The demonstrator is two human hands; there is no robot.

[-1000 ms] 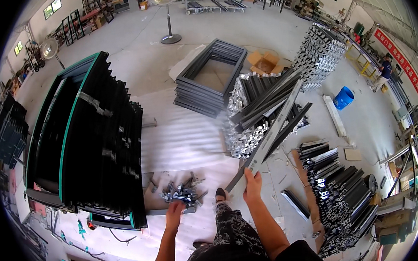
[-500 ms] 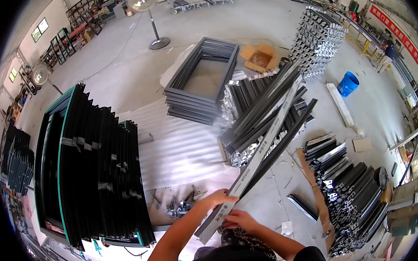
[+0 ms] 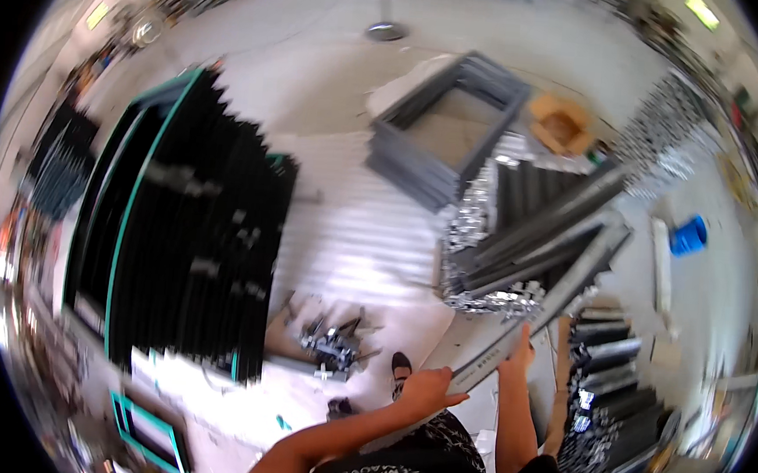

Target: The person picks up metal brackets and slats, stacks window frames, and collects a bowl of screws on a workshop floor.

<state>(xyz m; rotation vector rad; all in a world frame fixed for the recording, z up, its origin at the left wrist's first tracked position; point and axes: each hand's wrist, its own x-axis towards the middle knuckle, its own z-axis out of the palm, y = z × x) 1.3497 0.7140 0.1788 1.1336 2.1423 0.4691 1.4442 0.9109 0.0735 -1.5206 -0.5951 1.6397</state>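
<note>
A long grey metal profile point(image 3: 487, 356) slants up and to the right in front of me, its far part over the pile of dark profiles point(image 3: 546, 215). My left hand point(image 3: 428, 391) is closed around its near end. Farther along, my right hand point(image 3: 520, 352) grips the same profile from its right side, fingers partly hidden and blurred. The pile lies crosswise on more bars with shiny wrapped ends.
Tall black frames point(image 3: 202, 250) stand packed at left. Grey rectangular frames point(image 3: 414, 173) are stacked ahead, beside an open cardboard box point(image 3: 561, 124). Small metal parts point(image 3: 332, 343) lie near my feet. More profiles point(image 3: 617, 420) lie at right, with a blue bucket point(image 3: 688, 235) beyond.
The view has turned, so the surroundings sit differently. My right hand has moved away from my left, farther up the profile. The held profile now tilts more to the right.
</note>
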